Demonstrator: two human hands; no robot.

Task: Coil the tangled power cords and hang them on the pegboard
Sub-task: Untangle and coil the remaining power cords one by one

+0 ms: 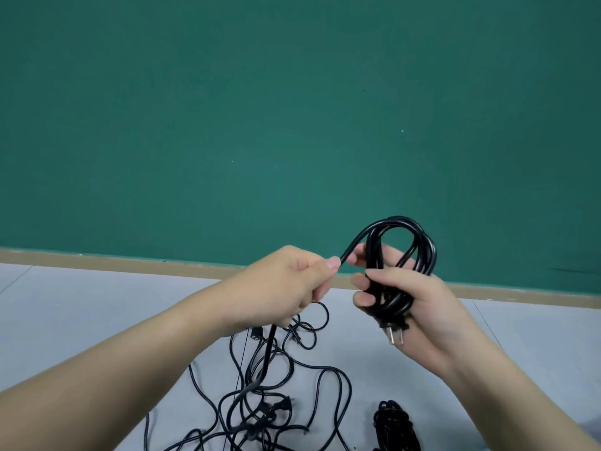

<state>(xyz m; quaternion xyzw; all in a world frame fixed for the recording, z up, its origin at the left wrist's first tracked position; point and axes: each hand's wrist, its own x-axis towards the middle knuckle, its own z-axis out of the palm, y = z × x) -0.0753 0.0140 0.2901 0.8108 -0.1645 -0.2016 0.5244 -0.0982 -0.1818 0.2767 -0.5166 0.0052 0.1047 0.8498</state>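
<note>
A green wall [292, 109] fills the far half of the view, meeting the pale grey floor [81, 304] along a tan baseboard strip [130, 260] that slants down toward the right. The floor to the far left and far right of the arms lies open.

The right hand [400, 297] holds a black coiled cord [403, 252] upright in front of the wall, fingers curled round the gathered loops, with the metal-pronged plug [395, 333] sticking out below the palm. The left hand [292, 284] sits just left of the coil, thumb and fingers pinching the free run of the same cord, which arches from the coil's top into this grip and drops from the fist to the floor.

Below the hands, near and between the forearms, a tangled pile of cords [260, 402] sprawls on the floor. To its right, at the near edge, lies a bundled cord [393, 424].
</note>
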